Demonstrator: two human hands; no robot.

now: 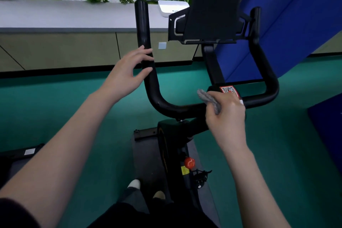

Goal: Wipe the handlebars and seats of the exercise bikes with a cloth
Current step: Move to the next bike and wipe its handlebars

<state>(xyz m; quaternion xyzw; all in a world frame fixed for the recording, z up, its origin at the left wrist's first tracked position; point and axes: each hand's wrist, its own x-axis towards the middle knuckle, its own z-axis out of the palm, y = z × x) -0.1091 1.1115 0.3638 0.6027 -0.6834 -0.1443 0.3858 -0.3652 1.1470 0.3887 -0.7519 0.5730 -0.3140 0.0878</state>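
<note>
Right hand clamps the cloth at the handlebar for wiping. Left hand, fingers apart, touches its upright, likely steadying.

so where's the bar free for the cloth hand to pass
Free: the left bend of the handlebar, between the left hand and the right hand holding the cloth; the post top above the left hand; the right loop past the QR sticker. Crowded: the centre, around the holder stem.
</note>
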